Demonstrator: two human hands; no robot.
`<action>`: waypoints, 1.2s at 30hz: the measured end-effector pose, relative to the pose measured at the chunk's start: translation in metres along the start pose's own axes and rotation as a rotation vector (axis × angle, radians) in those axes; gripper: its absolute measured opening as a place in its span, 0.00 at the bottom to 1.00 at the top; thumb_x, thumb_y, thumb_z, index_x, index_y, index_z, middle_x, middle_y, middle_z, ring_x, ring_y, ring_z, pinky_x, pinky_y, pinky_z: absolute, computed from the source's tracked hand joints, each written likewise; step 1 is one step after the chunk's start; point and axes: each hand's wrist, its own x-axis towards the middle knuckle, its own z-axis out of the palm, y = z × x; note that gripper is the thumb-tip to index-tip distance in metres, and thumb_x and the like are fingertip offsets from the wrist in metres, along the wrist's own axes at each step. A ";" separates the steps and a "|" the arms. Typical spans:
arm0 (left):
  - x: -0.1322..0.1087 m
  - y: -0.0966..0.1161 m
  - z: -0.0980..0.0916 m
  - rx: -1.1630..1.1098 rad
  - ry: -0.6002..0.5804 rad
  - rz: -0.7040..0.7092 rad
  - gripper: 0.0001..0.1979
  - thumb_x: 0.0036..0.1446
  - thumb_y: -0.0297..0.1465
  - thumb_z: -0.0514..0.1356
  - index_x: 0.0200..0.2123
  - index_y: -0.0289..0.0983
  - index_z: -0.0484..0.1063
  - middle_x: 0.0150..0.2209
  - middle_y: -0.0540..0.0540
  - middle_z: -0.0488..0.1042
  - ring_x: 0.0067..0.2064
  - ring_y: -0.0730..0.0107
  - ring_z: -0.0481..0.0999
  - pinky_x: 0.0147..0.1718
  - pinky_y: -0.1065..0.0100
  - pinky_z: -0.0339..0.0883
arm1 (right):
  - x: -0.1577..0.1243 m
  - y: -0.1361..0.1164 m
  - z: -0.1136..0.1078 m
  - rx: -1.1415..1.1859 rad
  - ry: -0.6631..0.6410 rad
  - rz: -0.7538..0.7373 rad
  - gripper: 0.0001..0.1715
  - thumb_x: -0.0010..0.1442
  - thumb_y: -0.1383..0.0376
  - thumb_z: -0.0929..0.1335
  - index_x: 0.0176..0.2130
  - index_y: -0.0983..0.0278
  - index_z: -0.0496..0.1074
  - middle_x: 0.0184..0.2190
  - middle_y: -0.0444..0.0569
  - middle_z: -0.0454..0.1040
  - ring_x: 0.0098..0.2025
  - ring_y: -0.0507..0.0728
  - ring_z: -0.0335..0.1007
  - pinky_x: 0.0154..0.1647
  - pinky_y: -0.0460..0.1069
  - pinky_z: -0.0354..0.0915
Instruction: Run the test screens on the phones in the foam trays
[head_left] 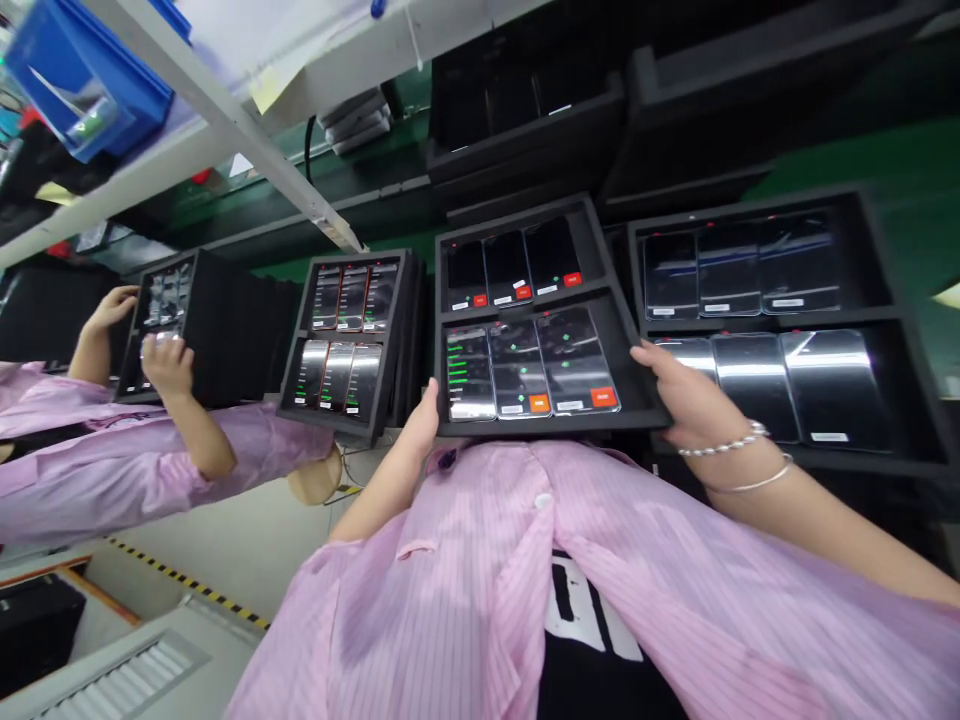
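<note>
Between my hands is a black foam tray (525,432) with two rows of smartphones, several of them lit with green text or red and orange boxes. My left hand (421,425) grips the tray's left edge, thumb up along the side. At the lower right edge, my right hand (686,395) holds the same tray with the thumb on top and the other fingers hidden beneath. A second tray of dark-screened phones (889,318) lies close on the right, partly behind my right hand. On the left, another phone tray (390,365) tops a tilted stack.
Farther left, a co-worker's hands (169,365) rest at a stack of black trays (232,320). Dark trays (525,110) stand at the back. A white shelf post (247,140) slants across the upper left, near a blue bin (90,80). A round stool seat (315,480) is below.
</note>
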 end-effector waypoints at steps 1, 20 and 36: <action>-0.003 0.007 -0.001 -0.030 0.006 0.009 0.35 0.71 0.56 0.50 0.58 0.35 0.79 0.61 0.39 0.79 0.71 0.54 0.70 0.72 0.56 0.62 | -0.006 -0.015 0.000 0.032 -0.020 0.017 0.26 0.59 0.53 0.71 0.56 0.56 0.75 0.47 0.51 0.84 0.49 0.67 0.83 0.46 0.62 0.82; -0.029 -0.013 -0.030 0.245 0.042 0.604 0.39 0.57 0.59 0.65 0.60 0.37 0.68 0.61 0.35 0.75 0.64 0.49 0.74 0.67 0.52 0.65 | -0.008 -0.001 -0.010 0.177 -0.158 -0.073 0.36 0.33 0.70 0.73 0.45 0.51 0.68 0.36 0.37 0.80 0.43 0.59 0.79 0.41 0.53 0.75; -0.074 0.047 -0.039 0.628 -0.507 0.872 0.42 0.70 0.46 0.58 0.78 0.41 0.44 0.77 0.37 0.53 0.77 0.47 0.56 0.75 0.47 0.55 | -0.019 0.009 -0.004 0.250 0.072 -0.113 0.15 0.54 0.51 0.71 0.41 0.53 0.70 0.36 0.41 0.79 0.43 0.61 0.77 0.53 0.58 0.74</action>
